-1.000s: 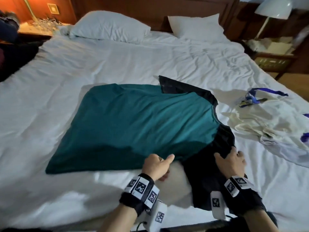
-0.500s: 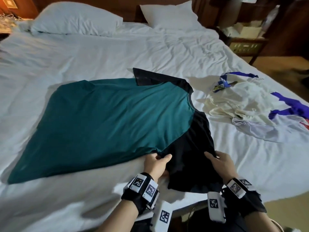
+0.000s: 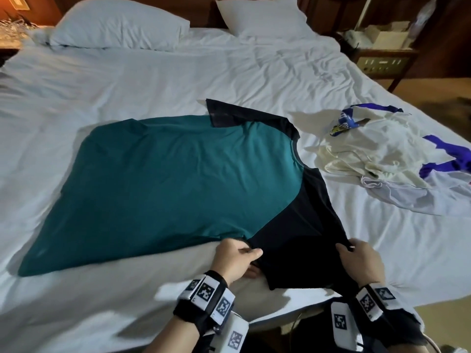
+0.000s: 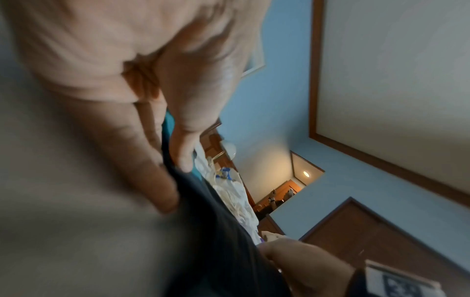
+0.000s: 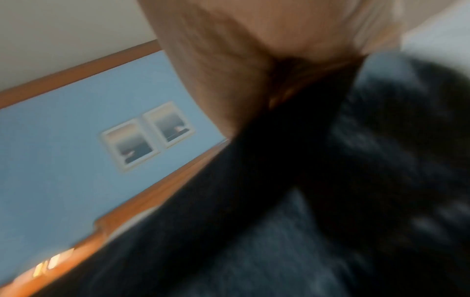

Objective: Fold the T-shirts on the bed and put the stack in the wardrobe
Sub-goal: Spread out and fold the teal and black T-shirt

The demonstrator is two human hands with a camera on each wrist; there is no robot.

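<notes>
A teal T-shirt with black sleeves (image 3: 163, 184) lies spread flat on the white bed (image 3: 229, 77). Its near black sleeve (image 3: 298, 240) is lifted off the sheet at the bed's front edge. My left hand (image 3: 237, 258) pinches the sleeve's left edge between thumb and fingers, as the left wrist view shows on the dark cloth (image 4: 203, 211). My right hand (image 3: 362, 261) grips the sleeve's right corner; black cloth (image 5: 305, 201) fills the blurred right wrist view. A crumpled cream and white heap of shirts with blue trim (image 3: 382, 154) lies to the right.
Two white pillows (image 3: 119, 24) lie at the head of the bed. A wooden bedside table (image 3: 382, 54) with papers stands at the back right. The bed's front edge (image 3: 280, 317) is just in front of my wrists. Wooden floor shows at the right.
Both hands have kept their hold on the black sleeve and pulled it up and taut, spreading it wider. The view has shifted slightly right.
</notes>
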